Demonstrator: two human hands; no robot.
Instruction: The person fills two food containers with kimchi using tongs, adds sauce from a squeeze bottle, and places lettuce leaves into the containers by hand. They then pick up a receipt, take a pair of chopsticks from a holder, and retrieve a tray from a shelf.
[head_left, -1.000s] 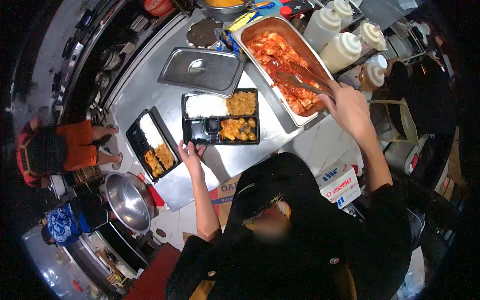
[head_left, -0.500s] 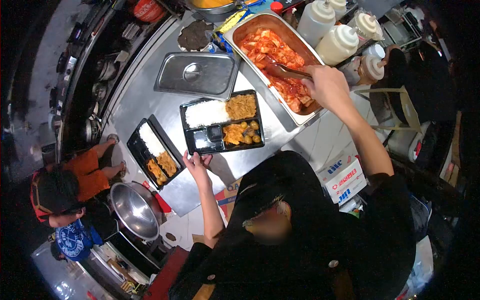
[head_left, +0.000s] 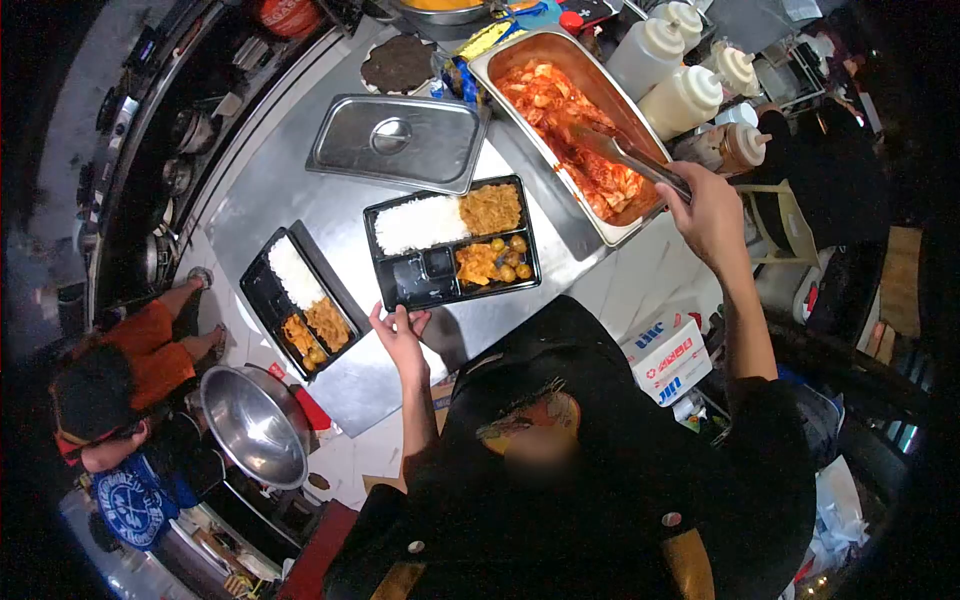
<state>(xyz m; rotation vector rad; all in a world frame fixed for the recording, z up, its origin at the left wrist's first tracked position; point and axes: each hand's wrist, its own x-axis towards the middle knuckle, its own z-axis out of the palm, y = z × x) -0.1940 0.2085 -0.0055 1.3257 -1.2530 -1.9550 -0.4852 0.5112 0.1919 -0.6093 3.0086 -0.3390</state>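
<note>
- Over the steel pan: right hand pinches tongs, tips indistinct against red food.
- Near edge of black tray: left hand, fingers spread, grip unclear.

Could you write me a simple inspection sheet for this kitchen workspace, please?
Surface: steel table, shiny and lit.
Job's things: middle tray with rice and brown food; second tray to its left, also filled in part; deep pan of red food; tongs reaching into it.
Clutter: metal lid beyond the middle tray; squeeze bottles right of the pan.
Grippers: bare hands; right hand holds the tongs; left hand is at the middle tray's near edge, grip unclear.
Cables: nothing seen for certain; the picture's edges are dark.
Surroundings: steel bowl at lower left, printed carton at right, person in orange shorts at far left.
</note>
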